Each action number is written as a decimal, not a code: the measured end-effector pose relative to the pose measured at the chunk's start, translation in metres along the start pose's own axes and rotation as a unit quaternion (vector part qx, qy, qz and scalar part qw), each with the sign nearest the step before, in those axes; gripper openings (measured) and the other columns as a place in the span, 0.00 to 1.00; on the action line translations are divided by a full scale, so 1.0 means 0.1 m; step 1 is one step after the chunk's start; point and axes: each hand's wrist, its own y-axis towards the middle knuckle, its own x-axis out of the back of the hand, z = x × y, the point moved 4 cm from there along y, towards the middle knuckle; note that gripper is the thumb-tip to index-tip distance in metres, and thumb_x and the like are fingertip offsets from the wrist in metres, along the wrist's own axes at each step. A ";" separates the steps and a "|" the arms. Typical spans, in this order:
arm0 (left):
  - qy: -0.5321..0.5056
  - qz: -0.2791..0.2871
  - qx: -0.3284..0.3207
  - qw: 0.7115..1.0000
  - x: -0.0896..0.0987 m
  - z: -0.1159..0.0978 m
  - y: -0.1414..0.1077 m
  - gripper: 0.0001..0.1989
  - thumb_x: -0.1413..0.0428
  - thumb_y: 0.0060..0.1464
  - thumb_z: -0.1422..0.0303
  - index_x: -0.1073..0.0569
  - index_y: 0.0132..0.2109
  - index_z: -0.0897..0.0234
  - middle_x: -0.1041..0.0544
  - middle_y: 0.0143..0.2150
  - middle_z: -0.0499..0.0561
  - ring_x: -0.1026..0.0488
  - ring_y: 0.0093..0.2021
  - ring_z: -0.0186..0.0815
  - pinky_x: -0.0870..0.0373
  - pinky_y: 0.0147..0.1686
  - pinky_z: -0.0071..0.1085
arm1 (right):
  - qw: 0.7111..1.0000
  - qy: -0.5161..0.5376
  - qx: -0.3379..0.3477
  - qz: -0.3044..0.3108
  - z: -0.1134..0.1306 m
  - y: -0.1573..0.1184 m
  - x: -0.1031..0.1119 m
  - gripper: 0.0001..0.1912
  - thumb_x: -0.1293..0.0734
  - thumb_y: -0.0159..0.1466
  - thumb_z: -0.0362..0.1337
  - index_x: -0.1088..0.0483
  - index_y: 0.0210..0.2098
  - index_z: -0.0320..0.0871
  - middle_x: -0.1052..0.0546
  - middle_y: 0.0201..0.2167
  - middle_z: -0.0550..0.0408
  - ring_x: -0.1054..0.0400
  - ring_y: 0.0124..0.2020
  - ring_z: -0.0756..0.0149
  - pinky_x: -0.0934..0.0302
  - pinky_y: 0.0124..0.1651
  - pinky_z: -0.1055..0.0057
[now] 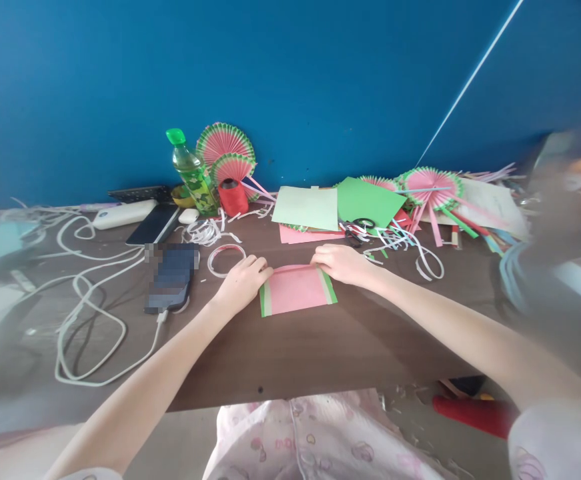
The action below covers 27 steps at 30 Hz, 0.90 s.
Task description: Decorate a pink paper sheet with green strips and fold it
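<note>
A pink paper sheet (300,291) with light and dark green stripes along its left and right sides lies on the brown table. Its far edge is folded in a narrow strip. My left hand (247,280) pinches the far left corner of that fold, fingers pressed together. At the far right corner, my right hand (337,262) grips the same fold between thumb and fingers. Just left of my left hand lies a roll of clear tape (211,261).
Beyond the hands are a pale green sheet (305,208), a green sheet (370,202), scissors (354,233), paper shreds and pleated pink fans (431,189). A bottle (193,175), red thread spool (233,199), phone (173,277) and white cables (90,383) are on the left.
</note>
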 end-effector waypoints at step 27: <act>0.031 0.096 0.039 0.994 0.16 -0.27 -0.14 0.19 0.56 0.49 0.86 0.31 0.47 0.74 0.32 0.33 0.56 0.33 0.33 0.38 0.37 0.32 0.34 | 0.986 -0.167 -0.010 -0.011 0.29 -0.20 -0.06 0.15 0.45 0.61 0.22 0.29 0.39 0.37 0.28 0.36 0.48 0.38 0.35 0.64 0.44 0.34 0.71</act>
